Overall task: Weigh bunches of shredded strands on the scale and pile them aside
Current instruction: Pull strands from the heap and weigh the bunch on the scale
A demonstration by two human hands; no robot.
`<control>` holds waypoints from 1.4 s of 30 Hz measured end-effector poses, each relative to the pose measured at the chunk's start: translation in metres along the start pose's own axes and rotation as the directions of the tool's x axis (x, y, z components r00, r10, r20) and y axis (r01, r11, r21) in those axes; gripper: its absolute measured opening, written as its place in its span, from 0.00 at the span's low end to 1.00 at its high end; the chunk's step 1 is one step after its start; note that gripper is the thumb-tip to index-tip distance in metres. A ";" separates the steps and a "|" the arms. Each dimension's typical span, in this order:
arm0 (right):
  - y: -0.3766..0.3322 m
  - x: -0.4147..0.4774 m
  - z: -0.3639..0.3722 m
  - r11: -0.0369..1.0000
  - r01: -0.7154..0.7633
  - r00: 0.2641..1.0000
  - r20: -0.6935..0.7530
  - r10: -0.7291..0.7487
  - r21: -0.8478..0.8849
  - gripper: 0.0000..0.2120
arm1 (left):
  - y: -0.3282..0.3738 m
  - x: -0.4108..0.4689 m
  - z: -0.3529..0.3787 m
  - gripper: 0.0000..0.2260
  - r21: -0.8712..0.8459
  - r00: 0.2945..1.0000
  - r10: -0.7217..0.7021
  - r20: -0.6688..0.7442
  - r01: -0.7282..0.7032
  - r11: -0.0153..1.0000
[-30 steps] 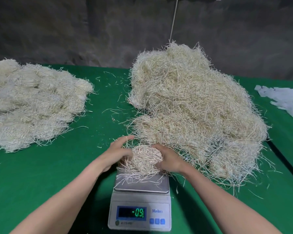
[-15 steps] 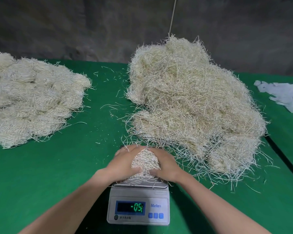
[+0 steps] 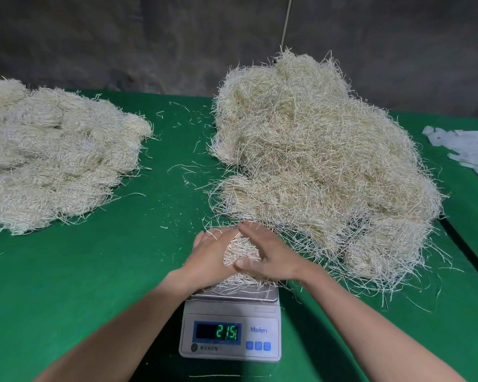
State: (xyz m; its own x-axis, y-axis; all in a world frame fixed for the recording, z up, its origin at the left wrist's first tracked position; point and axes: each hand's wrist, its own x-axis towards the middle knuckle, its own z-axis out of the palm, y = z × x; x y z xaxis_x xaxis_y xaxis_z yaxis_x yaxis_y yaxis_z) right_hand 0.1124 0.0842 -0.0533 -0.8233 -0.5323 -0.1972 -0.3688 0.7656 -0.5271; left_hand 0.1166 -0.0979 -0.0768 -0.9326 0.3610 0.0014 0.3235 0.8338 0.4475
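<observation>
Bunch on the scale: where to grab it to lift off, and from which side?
Take the bunch by its flanks, low near the scale pan, left hand and right hand cupping from their own sides. It is a loose mound with strands splaying at the base, so a top pinch would likely shed some.

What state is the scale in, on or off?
On: the display on the scale shows lit green digits, with the bunch on it.

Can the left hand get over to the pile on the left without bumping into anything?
Probably yes. Mostly bare green table lies between the left hand and the left pile. But it holds the bunch on the scale now.
</observation>
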 end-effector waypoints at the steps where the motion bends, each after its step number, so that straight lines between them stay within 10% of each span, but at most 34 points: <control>1: 0.000 0.001 0.005 0.995 0.007 1.000 -0.011 -0.008 -0.102 0.38 | 0.000 0.000 -0.001 0.36 0.014 1.000 0.004 0.001 -0.004 1.000; 18: -0.006 -0.004 0.005 0.928 0.003 0.987 -0.150 -0.063 -0.371 0.41 | -0.001 -0.012 -0.033 0.35 0.321 0.963 0.176 -0.205 -0.104 0.941; 33: -0.019 -0.015 -0.030 0.992 0.087 0.916 -0.385 -0.115 -0.091 0.28 | 0.023 -0.012 -0.087 0.22 0.218 0.765 0.298 -0.572 -0.208 0.953; 42: -0.023 -0.018 -0.043 0.995 0.098 0.884 -0.455 -0.103 -0.035 0.26 | 0.030 -0.014 -0.095 0.25 0.185 0.797 0.251 -0.549 -0.176 0.967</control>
State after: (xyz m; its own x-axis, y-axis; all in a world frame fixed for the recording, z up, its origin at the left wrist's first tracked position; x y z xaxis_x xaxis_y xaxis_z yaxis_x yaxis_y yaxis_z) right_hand 0.1174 0.0921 -0.0026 -0.8866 -0.3852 0.2560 -0.4623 0.7219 -0.5149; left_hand 0.1240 -0.1176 0.0213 -0.7505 0.2672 0.6045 0.5069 0.8196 0.2670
